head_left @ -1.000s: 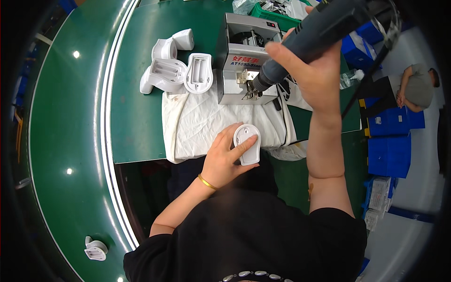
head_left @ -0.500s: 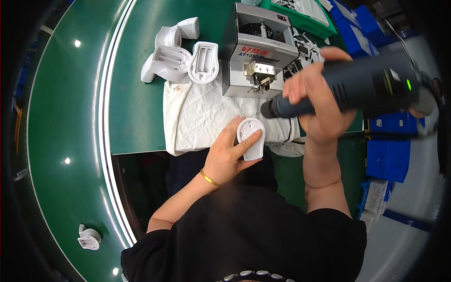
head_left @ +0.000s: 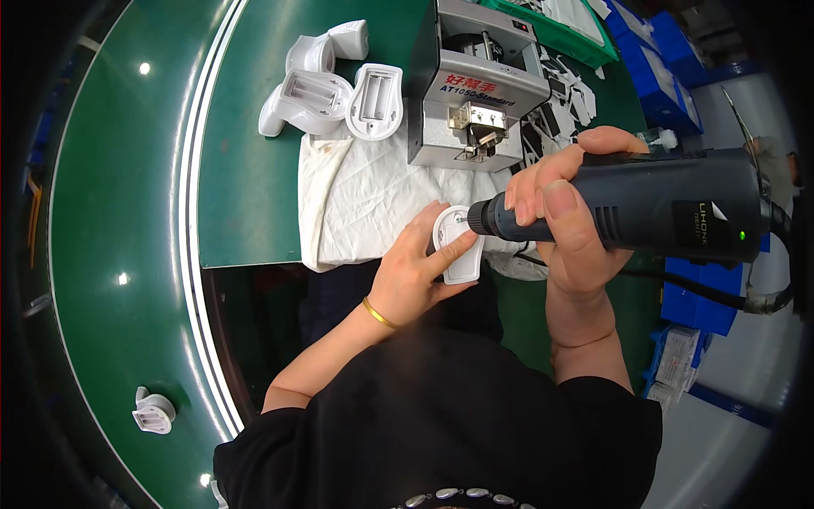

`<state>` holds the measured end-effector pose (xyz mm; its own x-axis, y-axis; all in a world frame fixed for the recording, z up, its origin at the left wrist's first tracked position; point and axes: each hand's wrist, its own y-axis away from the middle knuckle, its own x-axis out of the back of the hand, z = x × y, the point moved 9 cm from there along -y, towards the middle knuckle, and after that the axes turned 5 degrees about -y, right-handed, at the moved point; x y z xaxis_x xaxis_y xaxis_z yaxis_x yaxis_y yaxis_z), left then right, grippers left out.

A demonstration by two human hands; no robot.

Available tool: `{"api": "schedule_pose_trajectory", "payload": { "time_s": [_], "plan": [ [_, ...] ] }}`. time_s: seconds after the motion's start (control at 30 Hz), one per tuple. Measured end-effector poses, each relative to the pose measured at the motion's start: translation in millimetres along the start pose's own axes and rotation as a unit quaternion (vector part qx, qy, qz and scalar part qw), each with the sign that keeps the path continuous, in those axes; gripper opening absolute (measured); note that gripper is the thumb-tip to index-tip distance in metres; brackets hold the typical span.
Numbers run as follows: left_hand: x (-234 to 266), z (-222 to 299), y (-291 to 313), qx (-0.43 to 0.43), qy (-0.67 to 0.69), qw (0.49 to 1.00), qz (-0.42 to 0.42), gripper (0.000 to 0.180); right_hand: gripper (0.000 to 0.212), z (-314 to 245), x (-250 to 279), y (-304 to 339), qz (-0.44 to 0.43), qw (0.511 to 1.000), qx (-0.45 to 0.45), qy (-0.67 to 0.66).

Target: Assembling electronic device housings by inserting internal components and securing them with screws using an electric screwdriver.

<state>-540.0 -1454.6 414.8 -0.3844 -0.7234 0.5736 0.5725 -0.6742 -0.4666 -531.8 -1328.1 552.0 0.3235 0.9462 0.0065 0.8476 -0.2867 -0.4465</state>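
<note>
My left hand (head_left: 415, 271) grips a white plastic housing (head_left: 462, 265) near the front edge of the white cloth (head_left: 373, 208), its thumb lying across the face. My right hand (head_left: 581, 212) is wrapped around a black electric screwdriver (head_left: 670, 204) with a green light glowing near its back end. The screwdriver lies nearly level, and its tip meets the upper part of the housing, at a screw hole. Beyond the cloth stands a grey metal screw feeder (head_left: 479, 93). To its left are several white housings with open battery bays, one being a housing (head_left: 375, 102) lying face up.
A green crate (head_left: 568, 38) holds white pieces at the far right, with dark and white scraps (head_left: 564, 106) below it. Blue bins (head_left: 670, 85) line the right side. On the left, a green conveyor belt (head_left: 127, 220) carries another white housing (head_left: 154, 411).
My right hand has brought the screwdriver down and slightly left, so its tip now meets the housing. The left hand keeps its hold on the housing. The housing on the belt has shifted slightly upward.
</note>
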Motion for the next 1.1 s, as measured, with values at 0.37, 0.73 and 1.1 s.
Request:
{"api": "schedule_pose_trajectory", "payload": {
  "time_s": [0.37,0.73,1.1],
  "plan": [
    [0,0,0,-0.002,0.002,1.0,0.005,0.069,0.04,2,-3,0,-0.009,1.0,-0.008,-0.014],
    [0,1,1,-0.01,-0.004,1.0,0.007,0.069,0.039,10,-6,1,-0.007,0.999,0.034,-0.014],
    [0,2,1,-0.015,-0.007,1.0,0.003,0.067,0.039,12,-15,2,-0.054,0.998,0.018,-0.004]
  ]
}}
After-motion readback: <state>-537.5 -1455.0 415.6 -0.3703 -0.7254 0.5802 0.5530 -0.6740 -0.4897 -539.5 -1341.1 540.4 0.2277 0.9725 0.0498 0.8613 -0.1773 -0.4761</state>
